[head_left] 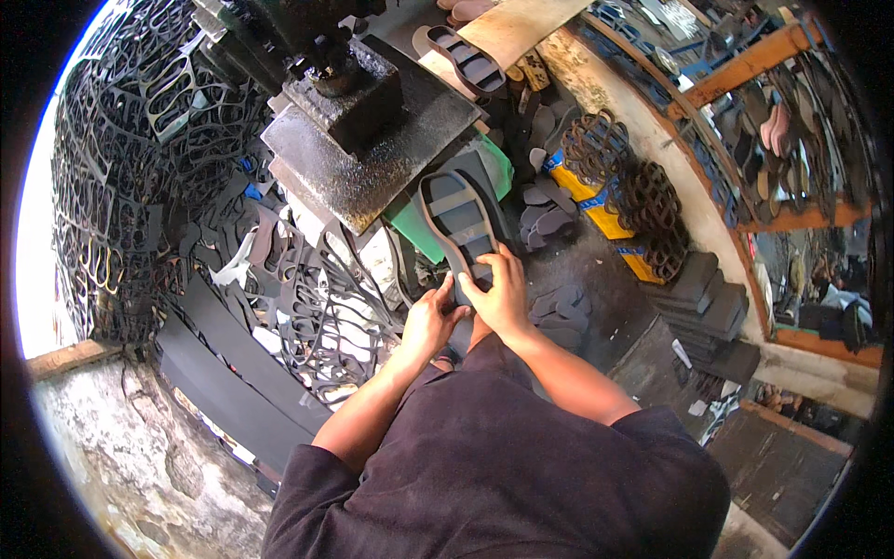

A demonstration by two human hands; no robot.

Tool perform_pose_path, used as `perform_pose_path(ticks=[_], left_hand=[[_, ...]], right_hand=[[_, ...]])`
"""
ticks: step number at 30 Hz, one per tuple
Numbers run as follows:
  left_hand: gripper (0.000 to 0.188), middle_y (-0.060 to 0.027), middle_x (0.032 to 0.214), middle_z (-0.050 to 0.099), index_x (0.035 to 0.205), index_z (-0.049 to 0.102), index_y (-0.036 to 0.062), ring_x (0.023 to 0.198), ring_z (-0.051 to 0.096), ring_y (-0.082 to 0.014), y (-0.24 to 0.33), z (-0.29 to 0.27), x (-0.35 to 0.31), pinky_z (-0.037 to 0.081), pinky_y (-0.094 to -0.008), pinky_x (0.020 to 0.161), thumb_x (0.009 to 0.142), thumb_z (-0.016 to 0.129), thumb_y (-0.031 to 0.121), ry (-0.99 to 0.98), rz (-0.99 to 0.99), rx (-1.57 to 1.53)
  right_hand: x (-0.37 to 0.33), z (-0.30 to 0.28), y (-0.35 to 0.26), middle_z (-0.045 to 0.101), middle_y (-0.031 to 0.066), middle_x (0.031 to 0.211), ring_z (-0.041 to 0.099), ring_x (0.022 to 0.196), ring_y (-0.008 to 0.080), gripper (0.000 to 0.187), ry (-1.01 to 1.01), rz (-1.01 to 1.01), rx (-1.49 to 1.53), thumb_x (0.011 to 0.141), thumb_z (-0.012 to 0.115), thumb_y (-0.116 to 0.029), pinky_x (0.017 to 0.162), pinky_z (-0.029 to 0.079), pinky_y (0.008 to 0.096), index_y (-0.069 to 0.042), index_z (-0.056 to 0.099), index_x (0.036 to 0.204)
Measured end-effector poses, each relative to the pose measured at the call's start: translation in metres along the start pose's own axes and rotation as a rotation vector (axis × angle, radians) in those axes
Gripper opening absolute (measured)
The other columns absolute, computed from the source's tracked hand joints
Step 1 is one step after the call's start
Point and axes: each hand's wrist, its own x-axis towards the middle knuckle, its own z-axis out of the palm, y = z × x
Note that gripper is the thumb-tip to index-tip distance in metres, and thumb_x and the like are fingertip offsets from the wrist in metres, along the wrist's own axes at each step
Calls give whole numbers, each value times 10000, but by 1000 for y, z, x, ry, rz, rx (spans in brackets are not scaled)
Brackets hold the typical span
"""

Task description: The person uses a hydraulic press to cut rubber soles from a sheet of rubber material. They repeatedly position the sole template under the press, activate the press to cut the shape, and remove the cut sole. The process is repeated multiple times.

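A sole-shaped cutting die, with a pale rim and several crossbars, lies just in front of the press's metal plate. My right hand grips its near end from the right, thumb along the rim. On the left side of that end, my left hand is closed with its fingertips at the die's edge. Dark sheet material and a green pad show beside and beneath the die.
Black sheet offcuts with sole-shaped holes pile up at left. Long dark strips lie nearer. A second die rests beyond the press. On the right stand yellow-and-blue boxes, with dark looped offcuts on them, and stacked dark blocks.
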Motion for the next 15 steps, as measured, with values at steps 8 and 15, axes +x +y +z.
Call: perform_pose_path(ticks=[8,15], left_hand=[[600,-221,1268,706,1404,595,-17,1150,699,-273,-21,-37,51,523,-366,992,925,755,306,161,-147,-356],[464,-141,1230,719,1330,642,-58,1092,665,-205,-19,-50,106,493,-334,995,944,746,175,217,-152,-651]], right_hand=[[-4,28,2,529,290,1386,531,1267,449,630,-7,-41,-94,784,858,-285,1063,457,513,-12,523,1243],[-51,-4,25,480,154,1513,392,1431,398,902,-65,56,-128,678,939,-297,1172,348,502,-36,498,1421]])
